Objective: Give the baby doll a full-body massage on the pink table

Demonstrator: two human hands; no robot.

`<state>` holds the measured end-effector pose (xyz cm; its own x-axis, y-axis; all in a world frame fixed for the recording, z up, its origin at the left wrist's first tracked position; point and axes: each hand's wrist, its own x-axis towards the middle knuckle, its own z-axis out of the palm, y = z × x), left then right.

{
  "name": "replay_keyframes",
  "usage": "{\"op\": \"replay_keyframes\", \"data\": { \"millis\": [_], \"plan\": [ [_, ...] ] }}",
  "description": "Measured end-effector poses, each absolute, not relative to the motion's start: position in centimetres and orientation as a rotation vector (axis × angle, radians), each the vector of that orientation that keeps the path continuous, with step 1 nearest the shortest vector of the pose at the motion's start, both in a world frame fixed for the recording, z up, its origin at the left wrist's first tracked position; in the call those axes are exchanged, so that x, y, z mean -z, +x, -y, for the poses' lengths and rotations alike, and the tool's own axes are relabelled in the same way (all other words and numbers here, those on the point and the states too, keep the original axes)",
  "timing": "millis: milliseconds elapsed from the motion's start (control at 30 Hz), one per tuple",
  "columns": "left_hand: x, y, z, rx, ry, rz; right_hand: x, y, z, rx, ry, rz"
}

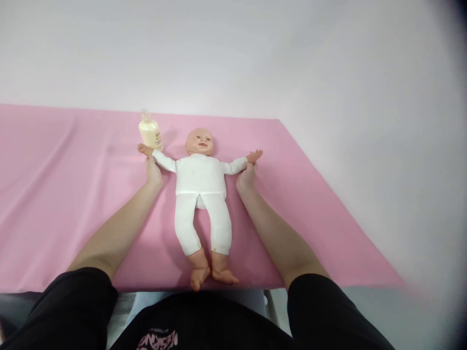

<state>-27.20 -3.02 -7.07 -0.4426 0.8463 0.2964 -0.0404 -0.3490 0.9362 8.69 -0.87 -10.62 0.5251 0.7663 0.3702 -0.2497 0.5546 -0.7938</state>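
Covering the table from the left edge of the view to its far right corner, a pink cloth (54,194) is lying smooth against a pale wall (233,48), its near hem hanging just past the person's black sleeves (78,311).

A doll (200,194) is lying face up along the middle of the cloth, head toward the wall and bare feet reaching the near edge. It is wearing a white top and white leggings, and its arms are stretching straight out to either side.

The person's forearms are running up the cloth on both sides of the doll, each ending at one of its wrists. The left hand (153,171) is resting beneath the doll's outstretched arm on that side, touching the white sleeve near the wrist; its fingers are tucked away from the camera, so how far they are closing, and whether they are actually gripping the arm, cannot be told. The right hand (246,176) is meeting the doll's other arm in the same way, just below its open palm, and its fingers are likewise hidden, leaving its grip unclear.

A small bottle (150,131) of cream-coloured liquid is standing upright on the cloth just beyond the left hand, beside the doll's fingers.
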Motion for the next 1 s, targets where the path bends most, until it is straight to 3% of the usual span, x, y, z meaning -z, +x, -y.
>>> {"op": "replay_keyframes", "data": {
  "millis": [233, 467, 800, 1000],
  "plan": [
    [6.0, -26.3, 4.3, -1.843, 1.023, -1.361, 7.4, 7.3, 3.6, -0.573, -0.835, 1.057],
    [3.6, -24.4, 7.1, -1.832, 1.427, -1.278, 3.9, 5.3, 6.9, -0.527, -0.862, 1.311],
    [2.9, -23.0, 8.0, -1.214, 2.357, -1.292, 4.0, 4.6, 7.4, -0.417, -0.973, 1.813],
    [2.8, -23.1, 7.9, -1.172, 2.424, -1.322, 3.8, 4.6, 7.4, -0.371, -0.973, 1.849]
  ]
}}
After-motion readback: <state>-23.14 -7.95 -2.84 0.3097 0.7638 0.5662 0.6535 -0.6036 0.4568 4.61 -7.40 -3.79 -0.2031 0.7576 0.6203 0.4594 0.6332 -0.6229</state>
